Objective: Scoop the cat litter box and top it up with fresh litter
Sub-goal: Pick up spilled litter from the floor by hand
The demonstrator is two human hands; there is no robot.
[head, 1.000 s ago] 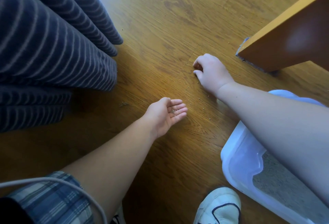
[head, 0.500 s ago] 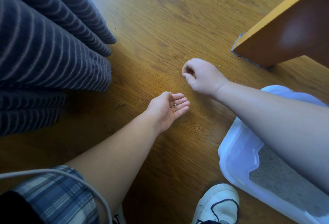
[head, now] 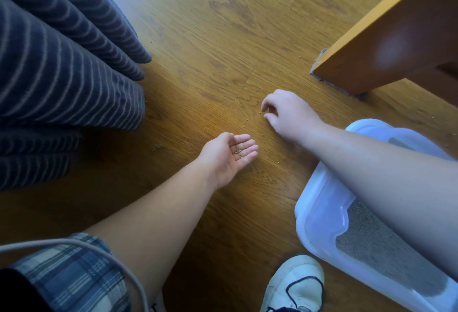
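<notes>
Left hand (head: 226, 156), fingers relaxed, cups small grey litter granules (head: 239, 151) above the wooden floor (head: 223, 38) as right hand (head: 285, 115) curls over stray grains (head: 260, 113), grasp indiscernible.

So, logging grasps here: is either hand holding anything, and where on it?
The left hand carries litter granules loose on its upturned fingers. The right hand curls over the floor; whether it pinches a granule cannot be told.

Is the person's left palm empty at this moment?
No, the left hand is turned palm up over the floor and a small pile of litter grains lies at the base of its fingers.
</notes>
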